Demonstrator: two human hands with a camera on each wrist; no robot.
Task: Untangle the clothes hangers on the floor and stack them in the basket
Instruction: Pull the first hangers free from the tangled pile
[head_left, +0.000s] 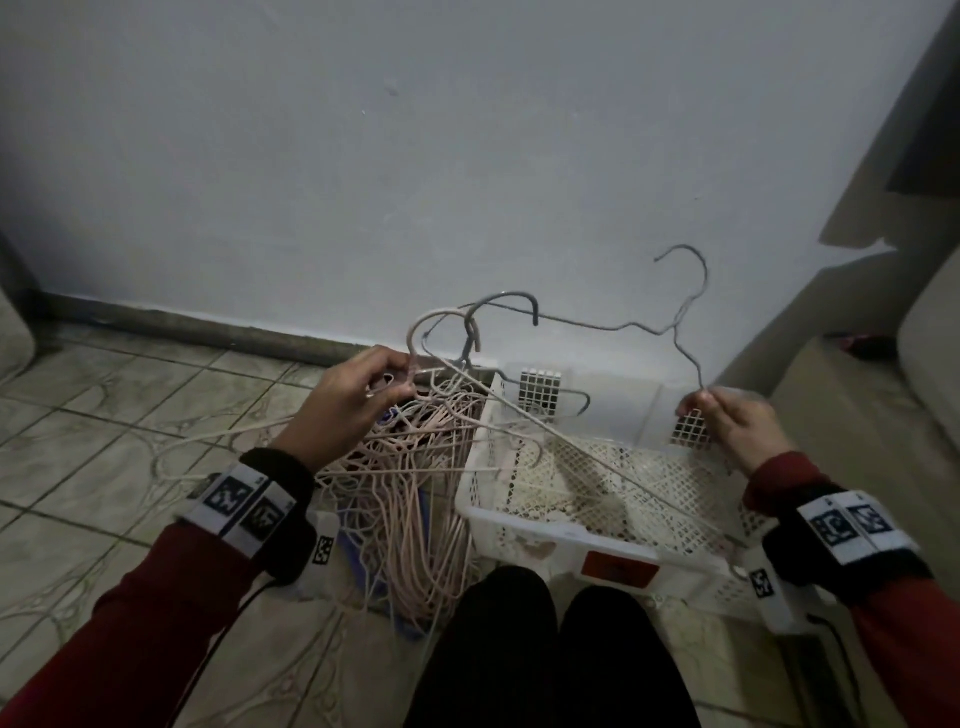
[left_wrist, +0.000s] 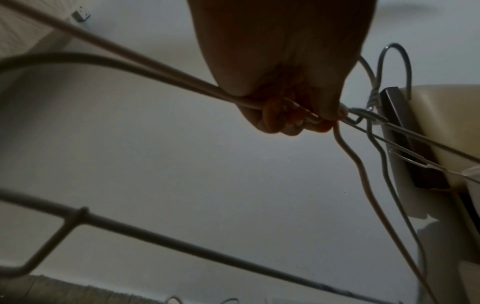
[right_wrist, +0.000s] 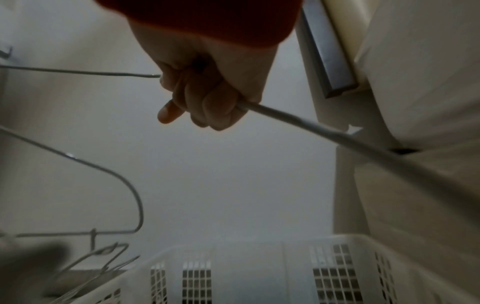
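Now both hands grip hangers (head_left: 675, 322) over basket (head_left: 550, 530); few hangers inside.

— Where do the hangers lie?
— A tangled pile of pink hangers (head_left: 415, 499) lies on the floor, left of the white lattice basket (head_left: 571, 530).
— And the grey hanger (head_left: 675, 322)?
— Raised above the basket, hook up, snagged with others.

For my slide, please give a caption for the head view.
Both hands, left hand and right hand, lift tangled hangers above the white basket.
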